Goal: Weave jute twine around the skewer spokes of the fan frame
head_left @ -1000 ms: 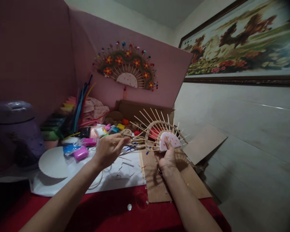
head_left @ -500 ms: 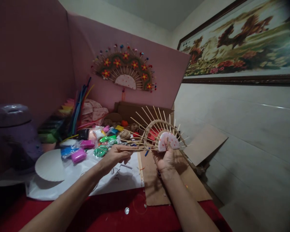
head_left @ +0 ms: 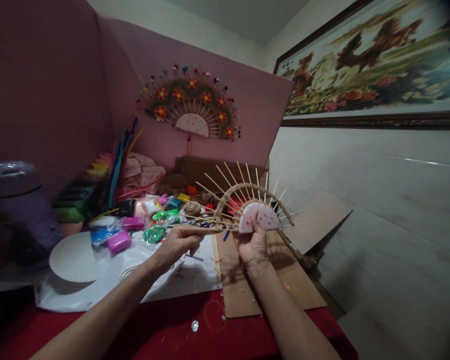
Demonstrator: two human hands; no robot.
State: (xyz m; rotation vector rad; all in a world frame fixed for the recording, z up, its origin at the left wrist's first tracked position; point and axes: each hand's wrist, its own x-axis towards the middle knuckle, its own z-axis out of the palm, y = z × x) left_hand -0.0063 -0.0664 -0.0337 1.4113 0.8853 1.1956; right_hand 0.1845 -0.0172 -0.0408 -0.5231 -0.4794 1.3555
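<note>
My right hand [head_left: 250,245] grips a half-made stick fan [head_left: 247,202] by its pink dotted half-round base, holding it upright above the table. Thin wooden sticks radiate from the base and a band of woven cane arches across them. My left hand [head_left: 176,245] is closed in a pinch on a thin cane strand [head_left: 197,229] at the fan's left side. A finished fan [head_left: 191,107] with red flowers hangs on the pink board behind.
Brown cardboard [head_left: 270,280] lies under my right hand on the red table. A white paper plate [head_left: 73,257], coloured clay packets [head_left: 135,230], a twine ball [head_left: 192,208], a purple container [head_left: 15,210] and coloured pipe cleaners [head_left: 122,160] crowd the left. A framed picture [head_left: 371,65] hangs on the right wall.
My left hand dropped from an open raised pose and pinched the cane strand at the fan's left edge. The fan stayed in my right hand, shifting slightly left.
</note>
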